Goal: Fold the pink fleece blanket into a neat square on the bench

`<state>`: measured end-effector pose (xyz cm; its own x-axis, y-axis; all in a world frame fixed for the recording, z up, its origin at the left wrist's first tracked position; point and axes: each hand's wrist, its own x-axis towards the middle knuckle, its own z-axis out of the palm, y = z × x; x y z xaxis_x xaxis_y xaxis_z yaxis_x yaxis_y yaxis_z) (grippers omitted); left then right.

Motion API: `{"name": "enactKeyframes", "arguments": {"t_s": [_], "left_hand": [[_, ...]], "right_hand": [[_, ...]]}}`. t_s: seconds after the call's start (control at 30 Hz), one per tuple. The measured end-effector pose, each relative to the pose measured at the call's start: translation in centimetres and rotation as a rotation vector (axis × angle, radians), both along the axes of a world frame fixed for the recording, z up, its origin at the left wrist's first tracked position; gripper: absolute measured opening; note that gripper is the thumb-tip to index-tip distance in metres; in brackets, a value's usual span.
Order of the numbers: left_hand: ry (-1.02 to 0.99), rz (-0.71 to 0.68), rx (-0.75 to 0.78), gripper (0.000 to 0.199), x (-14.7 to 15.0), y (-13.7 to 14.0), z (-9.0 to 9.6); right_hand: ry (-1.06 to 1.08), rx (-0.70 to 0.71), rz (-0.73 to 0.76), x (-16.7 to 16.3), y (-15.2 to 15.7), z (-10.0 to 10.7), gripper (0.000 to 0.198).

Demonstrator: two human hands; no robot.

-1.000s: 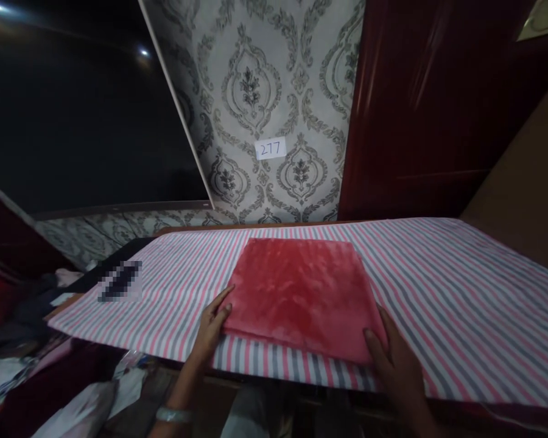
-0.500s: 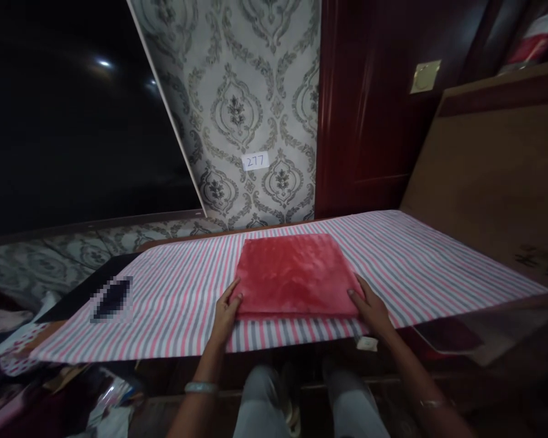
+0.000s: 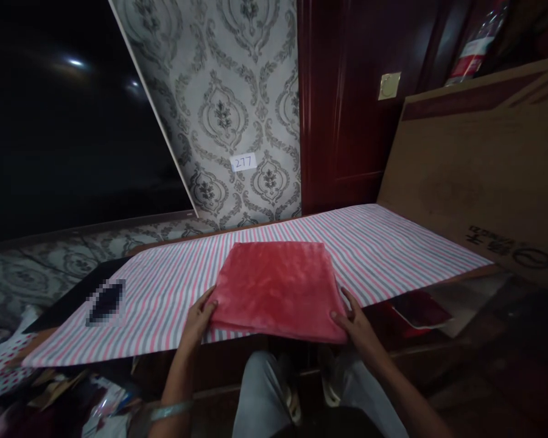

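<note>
A folded red plush cloth (image 3: 276, 286) is above the front of a table with a pink, grey and white striped cover (image 3: 164, 286). Its near edge reaches past the table's front edge. My left hand (image 3: 200, 316) grips the cloth's left side near the front corner, thumb on top and fingers underneath. On the opposite side, my right hand (image 3: 354, 319) pinches the right edge in the same way. Whether the far part of the cloth still rests on the cover I cannot tell.
A dark screen (image 3: 73, 121) stands at the left, before a patterned wall with a paper label (image 3: 243, 162). A large cardboard box (image 3: 475, 164) leans at the right, with a bottle (image 3: 474, 58) behind it. Mixed cloth items (image 3: 9, 365) lie at the lower left.
Both hands have drawn the red cloth towards me and a little left, so its near edge now overhangs the table front. My view has turned slightly right.
</note>
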<state>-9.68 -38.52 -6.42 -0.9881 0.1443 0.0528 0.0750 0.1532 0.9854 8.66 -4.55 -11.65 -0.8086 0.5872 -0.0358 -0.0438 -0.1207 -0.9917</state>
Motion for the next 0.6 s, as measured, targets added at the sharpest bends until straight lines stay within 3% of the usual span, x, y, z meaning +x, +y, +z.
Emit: {"name": "enactKeyframes", "arguments": {"t_s": [0.07, 0.17, 0.2, 0.27, 0.33, 0.37, 0.5, 0.6], "left_hand": [[0.134, 0.141, -0.15, 0.094, 1.0, -0.2, -0.9], [0.585, 0.343, -0.424, 0.076, 4.0, 1.5, -1.9], [0.767, 0.325, -0.51, 0.071, 5.4, 2.7, -2.3], [1.068, 0.154, -0.625, 0.073, 8.4, 5.7, -3.2], [1.225, -0.135, -0.739, 0.071, 11.0, 9.1, -4.1], [1.266, -0.176, -0.767, 0.065, 12.0, 10.8, -4.5], [1.333, -0.137, -0.759, 0.054, 13.2, 16.0, -5.4], [1.313, -0.118, -0.686, 0.051, 12.5, 17.3, -5.4]], "right_hand": [[-0.036, -0.001, -0.037, 0.5, -0.6, -1.0, 0.105], [-0.056, 0.01, -0.081, 0.4, -0.6, -1.4, 0.101], [-0.055, 0.01, -0.081, 0.3, -0.5, -1.2, 0.1], [-0.042, 0.0, -0.052, 0.2, -0.4, -0.5, 0.1], [-0.017, -0.037, 0.007, 0.3, -0.6, 0.6, 0.103], [-0.002, -0.065, 0.031, 0.4, -0.7, 1.2, 0.105], [0.045, -0.175, 0.045, 0.8, -1.5, 2.8, 0.112], [0.042, -0.153, 0.011, 1.2, -1.7, 2.4, 0.111]]}}
